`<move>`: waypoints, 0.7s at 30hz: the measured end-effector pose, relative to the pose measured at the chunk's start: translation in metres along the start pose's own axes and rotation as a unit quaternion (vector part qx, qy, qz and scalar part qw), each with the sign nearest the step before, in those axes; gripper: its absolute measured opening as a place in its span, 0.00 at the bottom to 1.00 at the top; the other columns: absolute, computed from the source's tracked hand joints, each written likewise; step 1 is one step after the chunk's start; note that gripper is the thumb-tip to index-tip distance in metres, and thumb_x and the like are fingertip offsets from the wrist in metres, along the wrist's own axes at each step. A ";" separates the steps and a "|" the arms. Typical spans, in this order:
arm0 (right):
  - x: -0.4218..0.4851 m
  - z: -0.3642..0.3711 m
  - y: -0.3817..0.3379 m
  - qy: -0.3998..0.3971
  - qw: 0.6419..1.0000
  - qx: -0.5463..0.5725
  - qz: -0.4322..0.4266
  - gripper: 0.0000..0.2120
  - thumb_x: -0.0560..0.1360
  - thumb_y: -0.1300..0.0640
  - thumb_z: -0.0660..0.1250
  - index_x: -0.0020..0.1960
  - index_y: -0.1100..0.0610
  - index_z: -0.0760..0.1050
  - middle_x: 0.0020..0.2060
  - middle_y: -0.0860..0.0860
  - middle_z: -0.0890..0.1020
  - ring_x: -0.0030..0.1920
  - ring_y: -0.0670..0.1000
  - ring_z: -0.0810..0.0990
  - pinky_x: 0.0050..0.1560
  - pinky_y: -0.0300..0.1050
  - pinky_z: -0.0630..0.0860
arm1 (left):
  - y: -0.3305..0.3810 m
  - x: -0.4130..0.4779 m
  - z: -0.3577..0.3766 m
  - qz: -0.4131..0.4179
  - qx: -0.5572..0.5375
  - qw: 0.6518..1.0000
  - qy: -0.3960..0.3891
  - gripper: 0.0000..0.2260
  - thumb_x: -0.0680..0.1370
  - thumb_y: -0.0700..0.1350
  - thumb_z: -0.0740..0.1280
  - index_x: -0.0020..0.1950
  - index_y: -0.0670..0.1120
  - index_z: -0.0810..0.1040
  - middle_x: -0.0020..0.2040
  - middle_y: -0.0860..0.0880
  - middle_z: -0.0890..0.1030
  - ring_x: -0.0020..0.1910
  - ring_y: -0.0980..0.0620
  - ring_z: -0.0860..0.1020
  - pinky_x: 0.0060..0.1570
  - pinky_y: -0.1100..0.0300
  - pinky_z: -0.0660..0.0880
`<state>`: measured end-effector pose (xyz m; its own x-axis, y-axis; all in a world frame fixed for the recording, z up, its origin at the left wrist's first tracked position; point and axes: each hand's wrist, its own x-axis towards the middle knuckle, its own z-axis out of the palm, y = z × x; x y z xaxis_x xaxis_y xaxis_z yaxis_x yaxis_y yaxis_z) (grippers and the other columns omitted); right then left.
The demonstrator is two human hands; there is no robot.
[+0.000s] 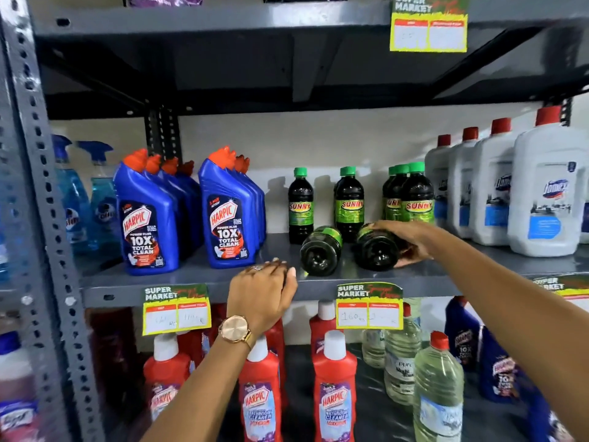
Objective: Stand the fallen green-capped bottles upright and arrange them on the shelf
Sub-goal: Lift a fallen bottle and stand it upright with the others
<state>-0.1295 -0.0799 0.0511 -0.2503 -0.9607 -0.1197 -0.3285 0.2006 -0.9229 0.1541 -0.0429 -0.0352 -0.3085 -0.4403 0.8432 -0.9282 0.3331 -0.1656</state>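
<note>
Two dark green-capped bottles lie on their sides on the grey shelf (197, 282), bases toward me: the left fallen bottle (319, 252) and the right fallen bottle (376, 247). My right hand (408, 240) wraps over the right fallen bottle from its right side. My left hand (263, 290) rests with curled fingers on the shelf's front edge, just left of the left fallen bottle, holding nothing. Behind them several green-capped bottles stand upright: one (300, 205), another (349, 202), and a tight group (411, 194) at the right.
Blue toilet-cleaner bottles (146, 215) stand left of the green-capped ones, large white jugs with red caps (541, 189) to the right. Price tags (369, 307) hang off the shelf edge. Red cleaner bottles (334, 384) and clear bottles fill the shelf below.
</note>
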 end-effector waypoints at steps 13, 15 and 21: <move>0.042 0.019 -0.005 0.253 0.920 -0.118 -0.276 0.26 0.66 0.41 0.76 0.51 0.63 0.80 0.44 0.58 0.84 0.43 0.55 0.80 0.39 0.44 0.72 | 0.000 -0.002 0.007 -0.027 -0.021 0.998 0.044 0.16 0.76 0.49 0.58 0.39 0.46 0.84 0.39 0.51 0.86 0.37 0.51 0.83 0.36 0.60 0.76; 0.050 0.024 -0.004 0.245 0.933 -0.077 -0.253 0.27 0.67 0.44 0.77 0.54 0.64 0.79 0.47 0.58 0.83 0.48 0.58 0.82 0.43 0.46 0.75 | 0.001 -0.002 0.008 -0.029 -0.021 0.998 0.046 0.16 0.76 0.48 0.59 0.38 0.46 0.84 0.39 0.51 0.86 0.36 0.51 0.83 0.36 0.60 0.76; 0.057 0.032 0.000 0.211 0.949 -0.023 -0.233 0.29 0.68 0.49 0.75 0.62 0.63 0.74 0.51 0.55 0.80 0.49 0.54 0.78 0.47 0.43 0.73 | 0.002 -0.003 0.012 -0.031 -0.018 0.998 0.061 0.15 0.76 0.48 0.59 0.39 0.45 0.85 0.38 0.51 0.86 0.37 0.51 0.83 0.37 0.60 0.76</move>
<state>-0.1148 -0.1409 0.0327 -0.4083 -0.7866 0.4632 -0.5305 -0.2085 -0.8216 0.1510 -0.0506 -0.0439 -0.2218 -0.3571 0.9074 -0.9358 0.3394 -0.0951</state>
